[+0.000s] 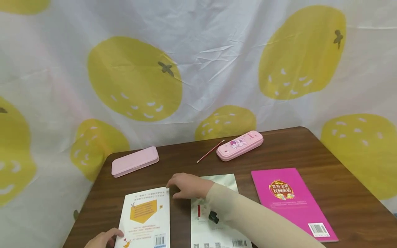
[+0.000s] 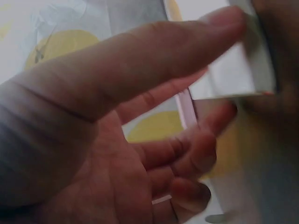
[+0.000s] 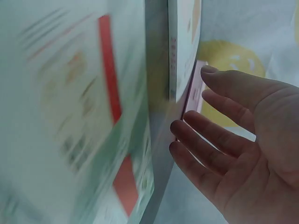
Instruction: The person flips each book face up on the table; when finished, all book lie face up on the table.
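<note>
Two hands at opposite corners of a white book

The left hand [image 1: 103, 239] touches the left side of the white book [image 1: 144, 222] close to its near corner, fingers apart; whether finger and thumb pinch the edge, I cannot tell. The right hand [image 1: 191, 185] is at the book's far right corner, its fingers spread and loosely bent around nothing; contact there is unclear.

The book lies back cover up toward the left edge of the wooden table [image 1: 180, 165]. Just to its right is a pale green book [image 1: 204, 232], partly covered from view by the beige sleeve [image 1: 248, 212]. Farther toward the table's right edge lies a magenta book [image 1: 293, 205].

A plain pink case [image 1: 135, 161] sits at the table's far left corner. Along the far edge, a red pencil [image 1: 211, 151] lies at a slant just beside a pink rabbit-print case [image 1: 240, 146]. Behind hangs a white cloth [image 1: 214, 75] with big yellow fruit.
</note>
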Demonstrator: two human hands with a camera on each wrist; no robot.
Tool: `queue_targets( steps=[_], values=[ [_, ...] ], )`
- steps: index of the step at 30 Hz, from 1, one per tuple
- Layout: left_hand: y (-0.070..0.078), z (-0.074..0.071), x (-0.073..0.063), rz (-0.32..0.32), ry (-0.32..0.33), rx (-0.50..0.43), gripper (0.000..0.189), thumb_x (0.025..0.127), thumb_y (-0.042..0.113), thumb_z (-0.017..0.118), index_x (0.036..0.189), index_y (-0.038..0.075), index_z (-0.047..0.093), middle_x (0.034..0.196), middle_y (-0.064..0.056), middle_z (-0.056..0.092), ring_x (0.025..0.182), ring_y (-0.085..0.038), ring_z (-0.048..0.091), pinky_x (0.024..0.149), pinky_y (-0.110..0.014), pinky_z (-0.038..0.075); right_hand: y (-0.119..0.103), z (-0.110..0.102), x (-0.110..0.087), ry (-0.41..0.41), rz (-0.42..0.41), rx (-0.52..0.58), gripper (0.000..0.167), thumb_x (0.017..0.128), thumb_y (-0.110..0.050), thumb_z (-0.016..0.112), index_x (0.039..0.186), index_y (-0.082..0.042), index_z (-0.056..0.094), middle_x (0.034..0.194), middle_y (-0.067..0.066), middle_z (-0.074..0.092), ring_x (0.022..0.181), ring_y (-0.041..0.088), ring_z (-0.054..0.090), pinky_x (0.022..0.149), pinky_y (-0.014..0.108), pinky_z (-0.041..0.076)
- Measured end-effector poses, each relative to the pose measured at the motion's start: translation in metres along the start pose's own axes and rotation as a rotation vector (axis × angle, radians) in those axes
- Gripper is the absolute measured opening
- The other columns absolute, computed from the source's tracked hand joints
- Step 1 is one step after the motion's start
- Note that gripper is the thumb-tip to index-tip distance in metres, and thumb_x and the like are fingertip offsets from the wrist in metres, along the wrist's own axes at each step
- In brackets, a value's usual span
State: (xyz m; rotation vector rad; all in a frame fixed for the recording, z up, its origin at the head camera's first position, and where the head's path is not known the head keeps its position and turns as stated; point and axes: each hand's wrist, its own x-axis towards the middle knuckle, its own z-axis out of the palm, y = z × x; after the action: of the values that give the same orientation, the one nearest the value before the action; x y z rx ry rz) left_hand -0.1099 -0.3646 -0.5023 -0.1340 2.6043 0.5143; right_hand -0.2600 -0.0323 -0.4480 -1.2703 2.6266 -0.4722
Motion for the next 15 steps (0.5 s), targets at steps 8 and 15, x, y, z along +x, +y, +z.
queue_targets(
  steps=[8,15],
  values=[
    [0.010,0.002,-0.013,-0.053,0.020,-0.063,0.063,0.073,0.035,0.094,0.123,0.015,0.061,0.088,-0.001,0.059,0.076,-0.018,0.056,0.070,-0.037,0.049,-0.018,0.011,0.022,-0.048,0.015,-0.015,0.043,0.092,-0.023,0.080,0.133,-0.024,0.068,0.137,-0.006,0.063,0.124,0.010,0.059,0.106,0.027,0.049],
    [0.021,-0.002,-0.025,-0.099,0.071,-0.086,0.065,0.070,0.026,0.096,0.125,0.016,0.063,0.089,0.000,0.059,0.073,-0.019,0.055,0.068,-0.034,0.048,-0.021,0.013,0.033,-0.060,0.045,-0.016,0.041,0.088,-0.015,0.082,0.126,-0.028,0.073,0.124,-0.006,0.065,0.105,0.011,0.056,0.093,0.026,0.051]
  ],
)
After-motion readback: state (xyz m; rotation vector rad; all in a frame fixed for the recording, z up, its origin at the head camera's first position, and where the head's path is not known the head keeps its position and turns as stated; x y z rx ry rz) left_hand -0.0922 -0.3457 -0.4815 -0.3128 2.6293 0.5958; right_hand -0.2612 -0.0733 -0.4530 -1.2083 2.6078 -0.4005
